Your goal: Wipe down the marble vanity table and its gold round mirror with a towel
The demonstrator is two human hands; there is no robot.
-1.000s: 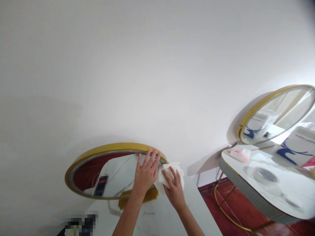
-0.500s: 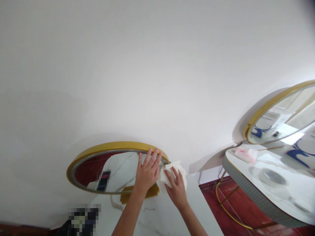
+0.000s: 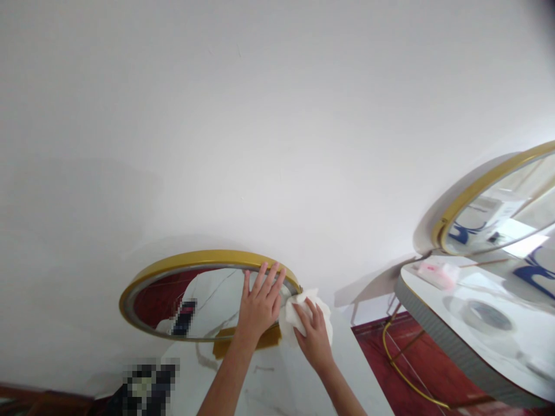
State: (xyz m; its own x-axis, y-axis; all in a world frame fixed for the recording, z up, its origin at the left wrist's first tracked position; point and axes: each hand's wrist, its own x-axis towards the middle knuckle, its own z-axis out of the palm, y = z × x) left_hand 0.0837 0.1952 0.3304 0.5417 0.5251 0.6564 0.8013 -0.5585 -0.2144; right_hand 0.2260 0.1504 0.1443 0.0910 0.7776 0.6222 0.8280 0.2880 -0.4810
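Note:
A round mirror with a gold frame (image 3: pixel 191 258) stands against the white wall on a white marble table (image 3: pixel 277 375). My left hand (image 3: pixel 259 306) lies flat on the glass near the mirror's right edge, fingers stretched out and together. My right hand (image 3: pixel 313 332) presses a crumpled white cloth (image 3: pixel 289 312) against the right rim of the frame, fingers closed over the cloth. The two hands sit side by side, almost touching.
To the right stands a second white table (image 3: pixel 455 341) on gold legs with another gold-framed round mirror (image 3: pixel 481 190), a pink-and-white packet (image 3: pixel 437 273) and a roll of tape (image 3: pixel 485 314). Red floor shows between the tables. A blurred dark object (image 3: pixel 145 384) lies at lower left.
The right hand with the cloth has slid slightly down and to the right along the mirror's rim. The left hand has stayed on the glass. The view has shifted a little.

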